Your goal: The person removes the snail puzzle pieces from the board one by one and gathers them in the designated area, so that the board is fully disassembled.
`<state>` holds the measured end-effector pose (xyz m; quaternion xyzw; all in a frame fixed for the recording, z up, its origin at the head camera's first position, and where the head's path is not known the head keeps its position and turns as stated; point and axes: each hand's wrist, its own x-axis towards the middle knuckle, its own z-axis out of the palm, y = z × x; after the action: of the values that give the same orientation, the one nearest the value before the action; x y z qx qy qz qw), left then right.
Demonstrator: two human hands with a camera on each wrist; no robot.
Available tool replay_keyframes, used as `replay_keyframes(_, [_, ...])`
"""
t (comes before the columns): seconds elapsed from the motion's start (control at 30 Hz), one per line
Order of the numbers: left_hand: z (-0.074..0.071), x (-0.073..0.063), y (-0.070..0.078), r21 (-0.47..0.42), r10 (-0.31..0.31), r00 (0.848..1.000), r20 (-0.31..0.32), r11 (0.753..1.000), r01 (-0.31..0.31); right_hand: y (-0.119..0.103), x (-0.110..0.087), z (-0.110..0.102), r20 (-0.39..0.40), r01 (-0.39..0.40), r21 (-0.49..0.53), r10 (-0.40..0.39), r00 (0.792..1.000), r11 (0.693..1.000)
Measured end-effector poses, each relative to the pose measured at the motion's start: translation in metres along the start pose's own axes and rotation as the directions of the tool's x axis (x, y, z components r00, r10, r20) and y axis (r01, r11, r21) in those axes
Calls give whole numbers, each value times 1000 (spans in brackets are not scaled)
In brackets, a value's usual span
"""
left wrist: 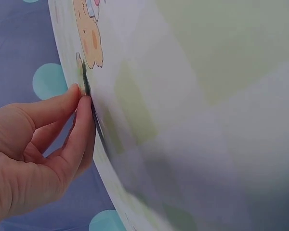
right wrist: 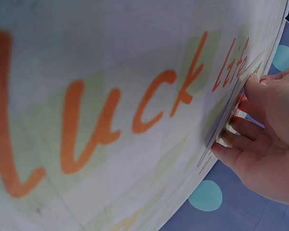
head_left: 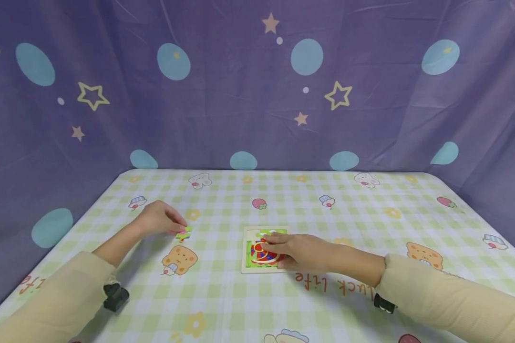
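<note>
At the left of the table, my left hand (head_left: 160,218) pinches a small puzzle piece (head_left: 182,234) between thumb and fingertips. The piece is green with pink, blue and yellow parts. In the left wrist view, the same puzzle piece (left wrist: 85,79) appears nearly edge-on, close over the tablecloth. Near the middle lies a square wooden puzzle board (head_left: 245,257) with a pale frame and a green, red and blue picture. My right hand (head_left: 306,252) rests on its right side, fingers stretched over the picture and covering part of it. From the right wrist, the fingertips touch the board (right wrist: 221,127).
A green-and-white checked tablecloth (head_left: 223,200) printed with bears, cupcakes, strawberries and lettering covers the table. Behind it hangs a purple curtain (head_left: 240,95) with stars and blue dots. Black wrist devices sit at both sleeve cuffs, one being the left device (head_left: 116,297).
</note>
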<state>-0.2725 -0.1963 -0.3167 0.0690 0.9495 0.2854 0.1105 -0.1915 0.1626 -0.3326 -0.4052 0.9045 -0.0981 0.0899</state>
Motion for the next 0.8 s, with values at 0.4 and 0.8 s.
replay_keyframes(0.4, [-2,-2,9,-21,24,1000,-4,999,-24,-1,1,0,-1,7,-2,-7,1000,1000])
replay_keyframes(0.8, [25,6,62,-23,189,982,31,982,-188,0,1,1,-40,25,13,-24,999,1000])
